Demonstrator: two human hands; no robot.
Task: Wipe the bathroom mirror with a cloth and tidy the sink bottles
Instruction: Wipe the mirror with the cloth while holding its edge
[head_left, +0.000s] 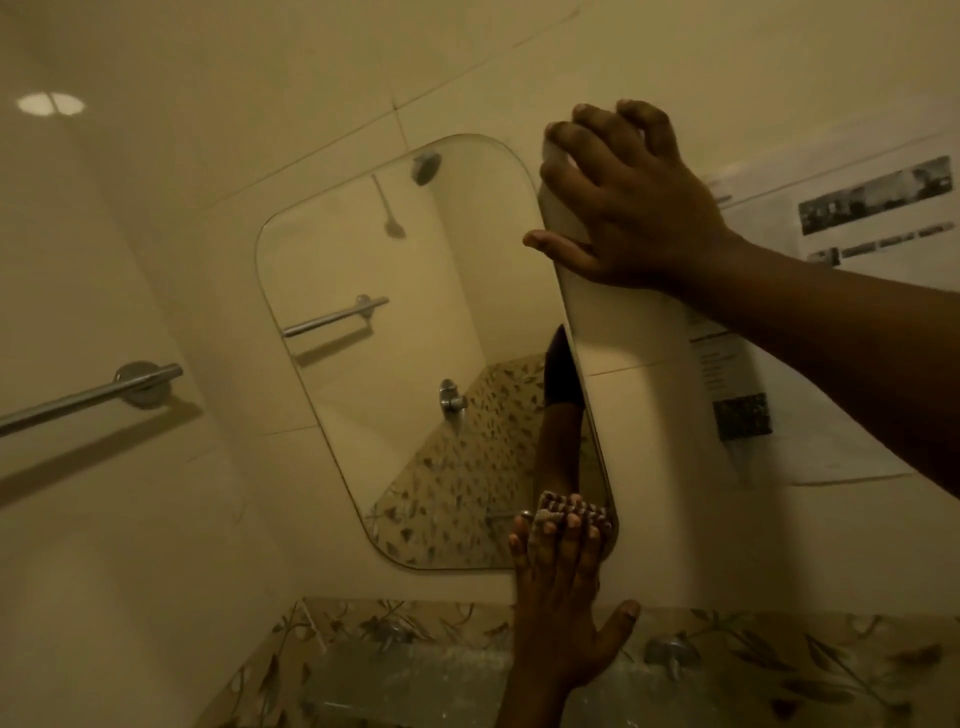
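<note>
At lower right of mirror (395, 332), cloth (569, 506) was pressed by flat-fingered left hand (561, 597); glass ran up-left; upper edge was gripped by right hand (634, 208).

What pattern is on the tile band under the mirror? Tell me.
The tile band carries a dark leaf-and-flower print on pale ground; head view.

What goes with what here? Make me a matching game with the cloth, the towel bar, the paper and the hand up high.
Things:
1. cloth
2. towel bar
3. paper notice
4. right hand

Places:
A. on the wall left of the mirror
B. gripping the mirror's top right edge
C. pressed on the mirror's bottom right corner by the left hand
D. on the wall right of the mirror

Pairs: 1-C, 2-A, 3-D, 4-B.
</note>
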